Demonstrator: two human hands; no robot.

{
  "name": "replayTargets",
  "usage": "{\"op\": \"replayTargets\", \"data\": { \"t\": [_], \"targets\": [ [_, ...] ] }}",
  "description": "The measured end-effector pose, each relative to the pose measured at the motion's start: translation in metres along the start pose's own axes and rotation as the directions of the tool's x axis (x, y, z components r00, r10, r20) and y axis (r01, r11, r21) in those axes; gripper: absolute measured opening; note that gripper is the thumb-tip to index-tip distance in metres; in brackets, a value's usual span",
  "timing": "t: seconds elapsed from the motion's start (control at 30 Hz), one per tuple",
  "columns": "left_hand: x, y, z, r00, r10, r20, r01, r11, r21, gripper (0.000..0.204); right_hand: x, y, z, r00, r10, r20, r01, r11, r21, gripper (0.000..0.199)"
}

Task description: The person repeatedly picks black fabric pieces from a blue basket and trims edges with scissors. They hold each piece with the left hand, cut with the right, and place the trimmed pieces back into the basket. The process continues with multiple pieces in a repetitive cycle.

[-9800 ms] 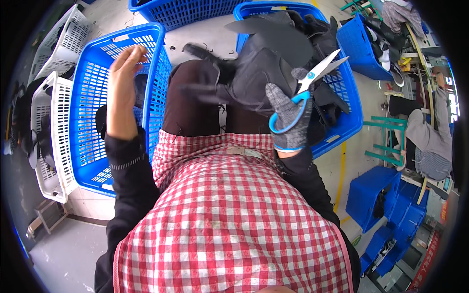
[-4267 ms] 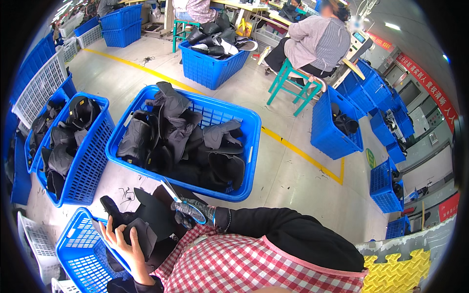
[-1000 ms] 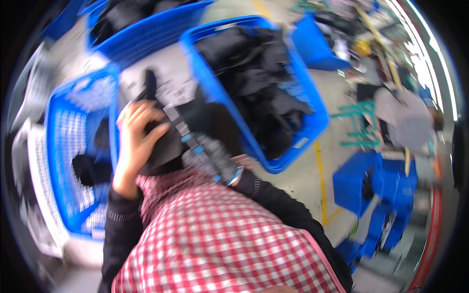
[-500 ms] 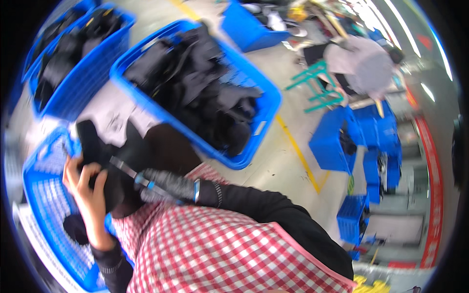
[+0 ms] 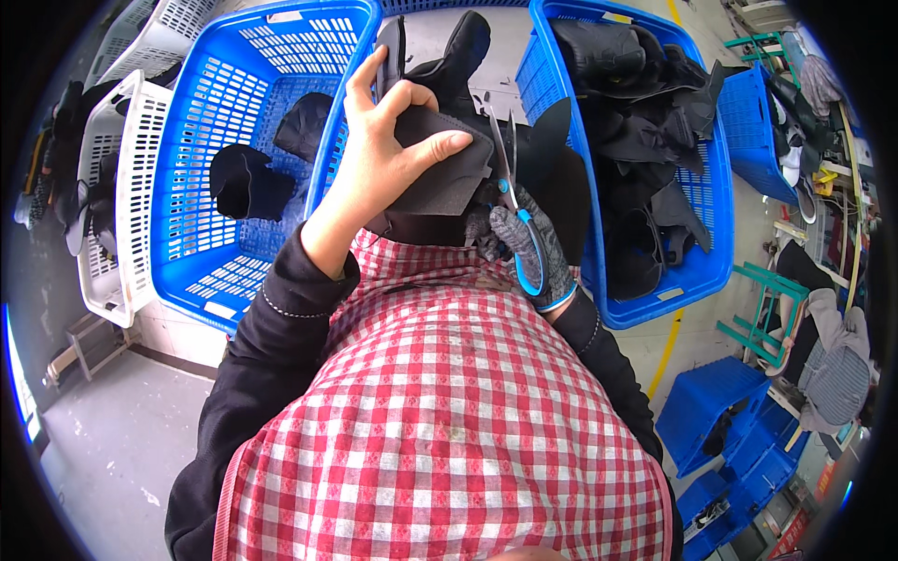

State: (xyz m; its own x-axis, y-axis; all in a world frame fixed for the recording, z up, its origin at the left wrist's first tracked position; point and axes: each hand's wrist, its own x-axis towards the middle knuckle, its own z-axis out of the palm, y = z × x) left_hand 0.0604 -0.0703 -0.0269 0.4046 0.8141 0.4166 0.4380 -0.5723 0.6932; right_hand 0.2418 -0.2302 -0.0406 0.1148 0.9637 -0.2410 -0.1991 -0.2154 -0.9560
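Head view: your left hand point(image 5: 385, 140), fingers spread, holds the dark shoe piece point(image 5: 440, 182) under its thumb; your right hand point(image 5: 552, 248) curls round parted scissors point(image 5: 506, 182).

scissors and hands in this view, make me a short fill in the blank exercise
1. The scissors are in the ____ (left or right) hand.
2. The left hand is ____ (bare or gloved).
3. The checked apron is white and ____.
4. The basket just right of the knees is coloured ____.

Missing words: right; bare; red; blue.
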Motion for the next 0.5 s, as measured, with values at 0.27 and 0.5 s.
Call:
{"op": "replayTargets", "data": {
  "t": [0.27, 0.5],
  "targets": [
    [-0.0011, -0.0035, 0.0051, 0.999, -0.036, 0.007, 0.036, 0.999, -0.04, 0.053, -0.0004, 0.0021, -0.0044, 0.994, -0.002, 0.112, 0.006, 0.999, -0.036, 0.045],
    [-0.0014, -0.004, 0.0024, 1.0, 0.01, 0.027, -0.012, 0.996, 0.086, 0.054, -0.0004, -0.0021, -0.0068, 0.986, 0.038, 0.16, -0.041, 0.999, 0.014, 0.05]
  ]
}}
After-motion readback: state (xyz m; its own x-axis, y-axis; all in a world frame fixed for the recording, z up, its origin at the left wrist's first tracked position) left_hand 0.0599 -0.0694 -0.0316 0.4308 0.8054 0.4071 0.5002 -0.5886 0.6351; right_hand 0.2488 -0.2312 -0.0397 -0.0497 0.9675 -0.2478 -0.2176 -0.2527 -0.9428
